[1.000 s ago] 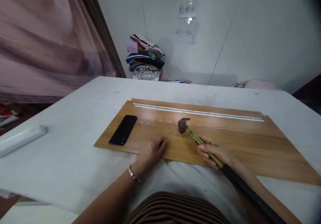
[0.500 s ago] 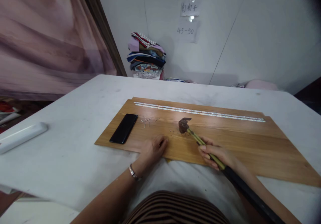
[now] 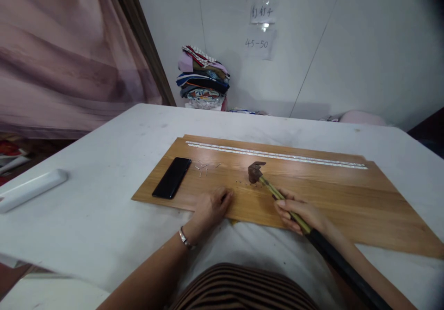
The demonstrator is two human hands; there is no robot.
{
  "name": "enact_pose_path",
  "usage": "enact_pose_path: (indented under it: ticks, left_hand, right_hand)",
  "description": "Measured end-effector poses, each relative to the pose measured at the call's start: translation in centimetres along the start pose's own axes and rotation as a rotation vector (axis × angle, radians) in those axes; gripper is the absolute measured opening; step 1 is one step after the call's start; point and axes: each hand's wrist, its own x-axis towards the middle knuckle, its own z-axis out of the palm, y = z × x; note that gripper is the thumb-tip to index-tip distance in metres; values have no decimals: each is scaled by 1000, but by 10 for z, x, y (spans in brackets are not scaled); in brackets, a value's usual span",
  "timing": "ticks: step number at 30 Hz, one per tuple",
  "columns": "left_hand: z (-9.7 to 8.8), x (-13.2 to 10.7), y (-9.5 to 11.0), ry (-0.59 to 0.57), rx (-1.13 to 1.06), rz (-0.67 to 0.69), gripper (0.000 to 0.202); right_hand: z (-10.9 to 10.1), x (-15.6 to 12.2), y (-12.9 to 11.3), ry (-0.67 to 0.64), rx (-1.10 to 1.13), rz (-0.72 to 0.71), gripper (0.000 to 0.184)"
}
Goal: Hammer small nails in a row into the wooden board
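My right hand (image 3: pixel 294 212) is closed round the yellow-and-black handle of a claw hammer (image 3: pixel 255 173). The hammer's dark, rusty head is over the middle of a wooden board (image 3: pixel 319 194), with small nail heads (image 3: pixel 239 182) showing in a short row beside it. On the near part of the board, left of the hammer, my left hand (image 3: pixel 213 204) rests with its fingers curled in; I see nothing held in it. Several loose nails (image 3: pixel 203 167) lie farther left on the wood, next to a black phone (image 3: pixel 171 177).
Two white marked strips (image 3: pixel 277 155) run along the board's far side. The board lies on a white table (image 3: pixel 93 162) with a white rounded object (image 3: pixel 33 189) at its left. A stack of folded clothes (image 3: pixel 203 78) stands against the wall; a pink curtain (image 3: pixel 69 46) hangs at left.
The hammer head sits almost where it was, and both hands keep the same place and grip. The whole view has shifted very slightly.
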Motion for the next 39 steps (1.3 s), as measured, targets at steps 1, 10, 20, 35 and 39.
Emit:
enact_pose_path:
  ticks: [1, 10, 20, 35, 39]
  left_hand:
    - [0, 0, 0, -1, 0, 0, 31]
    - [0, 1, 1, -17, 14, -18, 34]
    - [-1, 1, 2, -20, 27, -22, 33]
    - [2, 0, -1, -17, 26, -28, 34]
    - [-2, 1, 2, -17, 32, -35, 33]
  right_hand:
    - [0, 1, 0, -2, 0, 1, 60]
    - [3, 3, 1, -4, -21, 23, 65]
    - [2, 0, 1, -10, -15, -4, 56]
    - [1, 0, 1, -21, 1, -12, 64]
    - [0, 5, 5, -17, -16, 3, 67]
